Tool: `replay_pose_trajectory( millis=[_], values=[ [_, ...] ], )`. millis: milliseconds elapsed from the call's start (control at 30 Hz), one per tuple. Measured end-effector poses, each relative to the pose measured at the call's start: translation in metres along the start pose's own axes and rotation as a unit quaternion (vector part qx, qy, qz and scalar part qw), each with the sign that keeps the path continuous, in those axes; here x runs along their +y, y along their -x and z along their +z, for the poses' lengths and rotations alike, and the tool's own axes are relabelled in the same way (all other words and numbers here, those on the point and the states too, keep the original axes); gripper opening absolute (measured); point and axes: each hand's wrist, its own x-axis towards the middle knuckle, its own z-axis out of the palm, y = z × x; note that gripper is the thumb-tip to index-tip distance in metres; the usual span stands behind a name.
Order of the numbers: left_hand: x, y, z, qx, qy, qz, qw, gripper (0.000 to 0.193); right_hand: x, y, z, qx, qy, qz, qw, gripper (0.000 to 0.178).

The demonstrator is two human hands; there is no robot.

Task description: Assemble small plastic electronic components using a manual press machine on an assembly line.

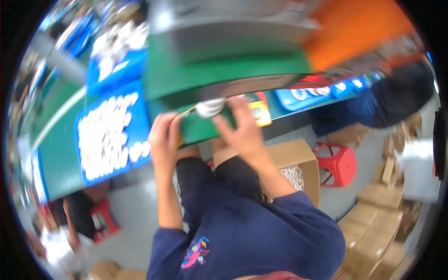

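Note:
A white rounded piece point(211, 108) sits on a green work surface point(198, 129), below the front of a large green and grey machine point(228, 70). My right hand point(240, 128) is beside this piece on its right, thumb and fingers spread apart, with nothing visible between them. At the left edge of the green surface is my left hand point(164, 135), fingers bent and close together. Whatever those fingers hold is too blurred to make out. A yellow and black item point(260, 113) lies just beyond my right hand.
On the left, a blue tray point(88, 121) holds rows of white pieces; another blue bin point(105, 74) stands behind it. Blue trays point(298, 99) line the right. An open carton point(305, 156) with white cord-like material and a red stool point(343, 165) stand below. Other people sit at both sides.

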Motion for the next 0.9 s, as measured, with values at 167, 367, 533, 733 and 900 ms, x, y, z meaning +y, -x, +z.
replay_pose_trajectory(
  millis=[167, 367, 533, 733, 900],
  values=[
    [-0.013, 0.006, 0.006, -0.008, 0.047, -0.034, 0.998, 0.015, -0.006, -0.013, 0.009, 0.058, -0.051, -0.014, 0.997, 0.062],
    [-0.008, 0.001, 0.001, -0.037, 0.123, -0.104, 0.986, 0.034, -0.004, -0.014, 0.019, 0.052, -0.169, 0.065, 0.982, 0.06],
    [-0.009, -0.002, 0.006, -0.025, 0.127, -0.11, 0.985, 0.033, -0.006, -0.025, 0.01, 0.047, -0.237, 0.056, 0.969, 0.058],
    [-0.007, 0.002, 0.003, 0.002, 0.114, -0.139, 0.984, 0.029, 0.015, 0.017, -0.035, 0.099, -0.144, -0.019, 0.984, 0.062],
    [-0.004, -0.002, 0.004, 0.01, 0.021, -0.061, 0.998, 0.016, 0.091, -0.002, -0.135, 0.261, -0.026, 0.085, 0.961, 0.064]
  ],
)
